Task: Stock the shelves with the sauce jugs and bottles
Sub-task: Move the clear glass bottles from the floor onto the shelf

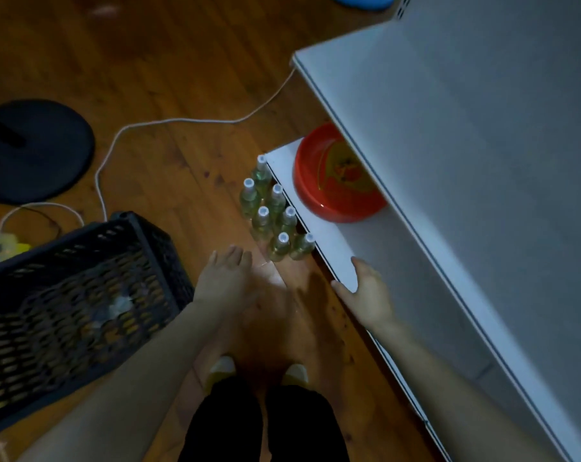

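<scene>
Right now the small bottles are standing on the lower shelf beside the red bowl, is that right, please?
Not quite: the head view shows the small bottles standing on the wooden floor, against the lower shelf's front edge. Only the red bowl sits on that shelf.

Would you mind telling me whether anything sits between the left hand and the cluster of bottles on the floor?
Nothing visible does. The left hand is open over bare wooden floor, just short of the nearest bottles. The black crate lies off to its left, and the right hand rests on the lower shelf edge, to the side.
</scene>
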Motion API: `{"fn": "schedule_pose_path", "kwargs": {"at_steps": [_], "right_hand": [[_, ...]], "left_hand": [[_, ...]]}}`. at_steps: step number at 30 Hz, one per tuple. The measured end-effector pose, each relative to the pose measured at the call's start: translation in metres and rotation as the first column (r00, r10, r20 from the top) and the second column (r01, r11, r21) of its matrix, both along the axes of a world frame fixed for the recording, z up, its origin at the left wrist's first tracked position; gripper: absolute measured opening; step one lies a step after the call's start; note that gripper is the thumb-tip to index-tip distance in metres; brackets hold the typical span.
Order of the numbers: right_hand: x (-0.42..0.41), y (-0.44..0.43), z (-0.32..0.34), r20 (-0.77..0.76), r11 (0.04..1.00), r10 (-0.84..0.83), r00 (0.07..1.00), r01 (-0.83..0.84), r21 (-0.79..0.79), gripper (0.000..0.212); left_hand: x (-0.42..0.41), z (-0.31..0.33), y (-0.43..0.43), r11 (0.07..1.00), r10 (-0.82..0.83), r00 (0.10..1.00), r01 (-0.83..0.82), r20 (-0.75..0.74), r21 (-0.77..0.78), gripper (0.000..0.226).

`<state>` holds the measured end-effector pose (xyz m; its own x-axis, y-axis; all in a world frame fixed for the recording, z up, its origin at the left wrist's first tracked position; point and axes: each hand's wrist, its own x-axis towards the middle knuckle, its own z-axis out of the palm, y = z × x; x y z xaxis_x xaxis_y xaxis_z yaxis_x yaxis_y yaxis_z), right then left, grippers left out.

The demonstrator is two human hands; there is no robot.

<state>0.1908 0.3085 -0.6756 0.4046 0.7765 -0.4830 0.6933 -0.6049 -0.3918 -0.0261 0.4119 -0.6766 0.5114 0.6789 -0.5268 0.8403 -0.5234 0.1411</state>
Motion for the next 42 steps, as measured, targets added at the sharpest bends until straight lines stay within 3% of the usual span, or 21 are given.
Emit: {"fn": "schedule_pose_path", "kwargs": {"at_steps": [5,10,18,23,28,36,42], "right_hand": [[0.015,0.012,-0.129,0.0,0.999,-0.009,1.0,0.009,0.045,0.07],[0.027,0.032,-0.238,-0.017,0.991,-0.048,0.999,0.05,0.125,0.082],[0.035,0.069,-0.326,0.047,0.947,0.032,0.998,-0.045,0.318,0.099],[0.031,0.084,-0.342,0.055,0.903,0.024,0.998,-0.046,0.428,0.091],[0.024,0.083,-0.345,0.003,0.848,-0.025,1.0,0.019,0.529,0.076],[0.015,0.076,-0.349,-0.129,0.799,-0.055,0.99,0.121,0.589,0.076],[-0.008,0.05,-0.293,-0.27,0.806,-0.175,0.947,0.295,0.513,0.078]], "left_hand": [[0.018,-0.14,0.0,0.999,0.045,0.999,-0.045,0.014,0.006,0.083],[0.035,-0.26,0.017,0.99,0.085,0.984,-0.101,0.155,0.096,0.085],[0.065,-0.366,0.041,0.963,0.159,0.885,-0.237,0.437,0.129,0.106],[0.077,-0.391,0.043,0.931,0.279,0.736,-0.365,0.617,0.014,0.111],[0.084,-0.401,0.038,0.899,0.378,0.508,-0.402,0.774,-0.175,0.098],[0.082,-0.397,0.031,0.852,0.452,0.392,-0.456,0.801,-0.258,0.085],[0.056,-0.337,0.002,0.748,0.627,0.266,-0.469,0.732,-0.47,0.08]]}}
